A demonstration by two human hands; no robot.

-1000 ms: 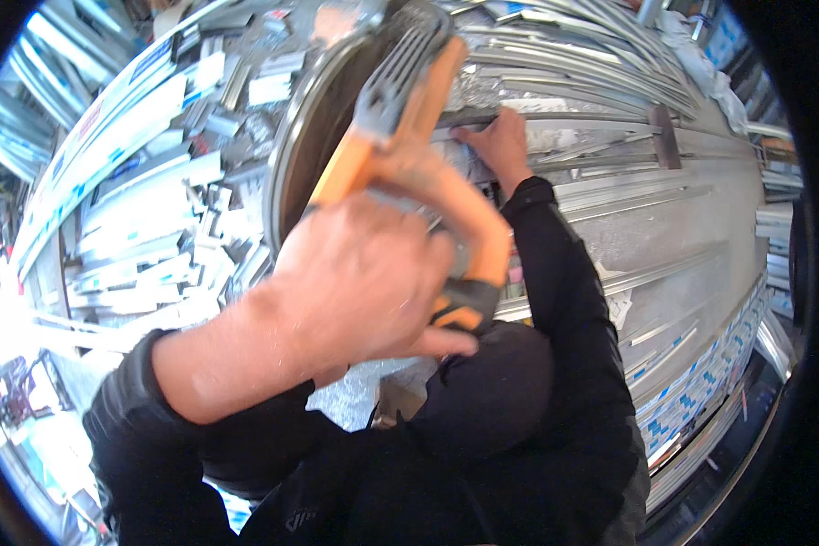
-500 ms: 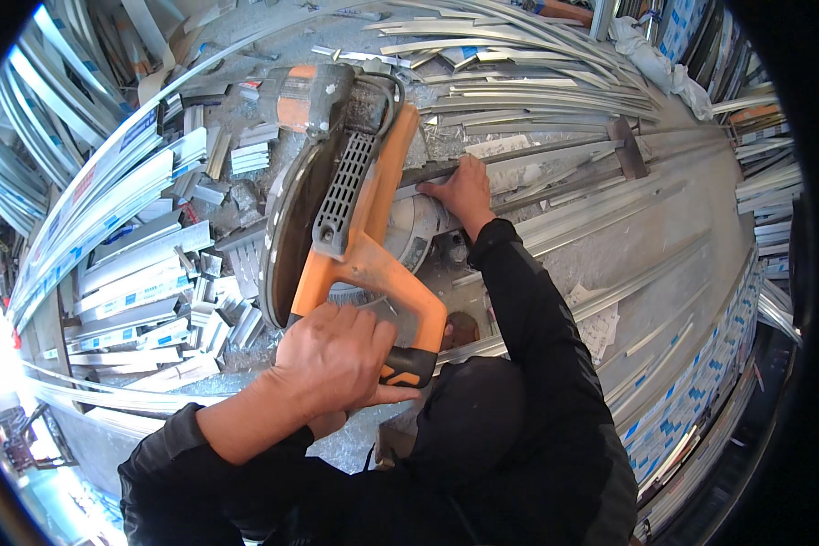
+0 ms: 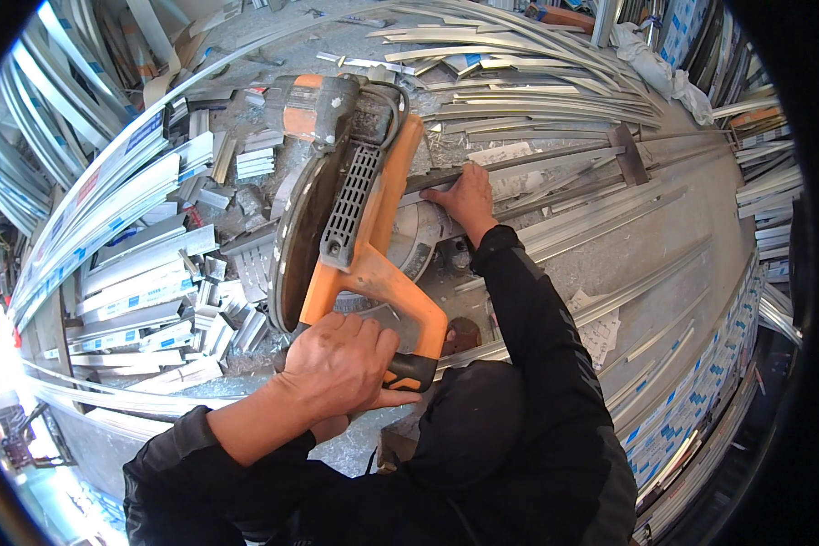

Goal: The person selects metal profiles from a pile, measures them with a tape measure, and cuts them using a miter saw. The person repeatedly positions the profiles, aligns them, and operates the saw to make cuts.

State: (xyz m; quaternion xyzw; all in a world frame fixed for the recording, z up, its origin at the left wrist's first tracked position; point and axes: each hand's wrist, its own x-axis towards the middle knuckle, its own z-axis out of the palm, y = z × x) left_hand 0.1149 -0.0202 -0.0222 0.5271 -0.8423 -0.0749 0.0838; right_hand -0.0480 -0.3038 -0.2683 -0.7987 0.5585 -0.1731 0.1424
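Observation:
A large orange and grey miter saw [image 3: 387,214] with a round dark blade guard stands in front of me. My left hand [image 3: 341,359] is wrapped round its black and orange handle [image 3: 411,370], the fingers partly hidden beneath. Beyond and to the right, my right hand [image 3: 467,205] grips a long, narrow metal profile [image 3: 551,160] beside the saw's round base [image 3: 417,238]. The thumb points toward the blade and the other fingers bend over the profile's far side. From there the profile runs off to the right. The guard hides the blade's cutting edge.
Short metal offcuts [image 3: 146,282] lie heaped left of the saw. Long strips [image 3: 537,105] are stacked at the back, and more profiles [image 3: 601,218] lie to the right. A brown upright plate [image 3: 628,155] stands on the right by the profile. Film-wrapped bars [image 3: 701,373] line the right edge.
The saw head sits slightly lower and further right in the picture, my left hand still on its handle. My right hand keeps its hold on the profile; the whole view has shifted a little.

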